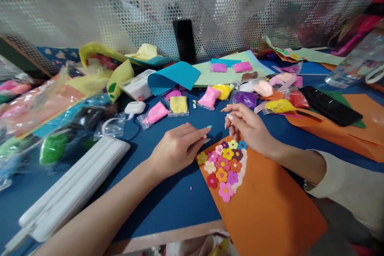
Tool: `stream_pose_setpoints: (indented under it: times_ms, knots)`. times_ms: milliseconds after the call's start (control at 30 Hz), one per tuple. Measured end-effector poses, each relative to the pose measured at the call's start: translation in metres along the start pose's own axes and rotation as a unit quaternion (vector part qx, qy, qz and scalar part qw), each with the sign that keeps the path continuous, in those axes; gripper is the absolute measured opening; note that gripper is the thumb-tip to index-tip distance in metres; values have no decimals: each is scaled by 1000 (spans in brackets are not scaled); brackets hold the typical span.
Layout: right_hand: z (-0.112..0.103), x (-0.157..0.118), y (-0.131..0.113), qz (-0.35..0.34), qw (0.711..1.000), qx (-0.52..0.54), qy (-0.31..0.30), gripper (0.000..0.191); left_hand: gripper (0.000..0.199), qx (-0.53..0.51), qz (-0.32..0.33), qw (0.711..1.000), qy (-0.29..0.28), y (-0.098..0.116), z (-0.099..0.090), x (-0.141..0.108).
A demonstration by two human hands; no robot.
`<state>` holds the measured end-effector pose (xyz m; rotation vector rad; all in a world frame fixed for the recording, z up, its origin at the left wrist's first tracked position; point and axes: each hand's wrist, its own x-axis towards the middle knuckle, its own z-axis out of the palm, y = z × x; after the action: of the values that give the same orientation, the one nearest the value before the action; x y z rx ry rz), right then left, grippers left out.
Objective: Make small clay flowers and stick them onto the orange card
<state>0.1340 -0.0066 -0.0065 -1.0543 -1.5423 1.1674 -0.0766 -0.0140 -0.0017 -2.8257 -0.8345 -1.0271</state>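
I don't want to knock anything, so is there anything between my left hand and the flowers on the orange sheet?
Nothing visible stands in the way: your left hand is right beside the flowers on the orange sheet, and the bright packets lie farther back.

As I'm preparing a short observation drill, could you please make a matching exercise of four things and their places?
1. Long white plastic device
2. Small multicoloured flower shapes
3. Curled turquoise sheet
4. Upright black rectangular phone

A. Beside the white rectangular box
B. Before the grey perforated screen
C. On the flat orange sheet near the right hand
D. Alongside the left forearm

Pairs: 1-D, 2-C, 3-A, 4-B.
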Motion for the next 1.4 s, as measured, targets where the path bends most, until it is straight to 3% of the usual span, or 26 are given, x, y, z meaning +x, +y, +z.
stream_pose_setpoints:
  times_ms: [133, 300, 500, 700, 967, 1167, 1400]
  knots:
    - [-1, -7, -1, -113, 982, -145, -36, 20, 11, -93, -75, 992, -52, 0, -4, 1]
    - [-1, -10, -5, -158, 961, -221, -57, 21, 23, -160, -57, 977, -126, -1, -8, 5]
    - [-1, -10, -6, -156, 956, -237, -76, 22, 17, -169, -80, 973, -135, 0, -5, 3]
    - [-1, -9, -5, -166, 954, -240, -76, 23, 20, -123, -39, 983, -132, -1, -2, 1]
    - [-1, -9, -6, -159, 952, -249, -79, 23, 40, -88, -37, 971, -219, 7, -22, 7]
    - [-1, -9, -6, -157, 952, -250, -85, 23, 50, -78, -38, 962, -259, 12, -24, 10]
    - [-2, -9, -6, -167, 948, -256, -88, 23, 47, -99, -32, 967, -234, 14, -24, 9]
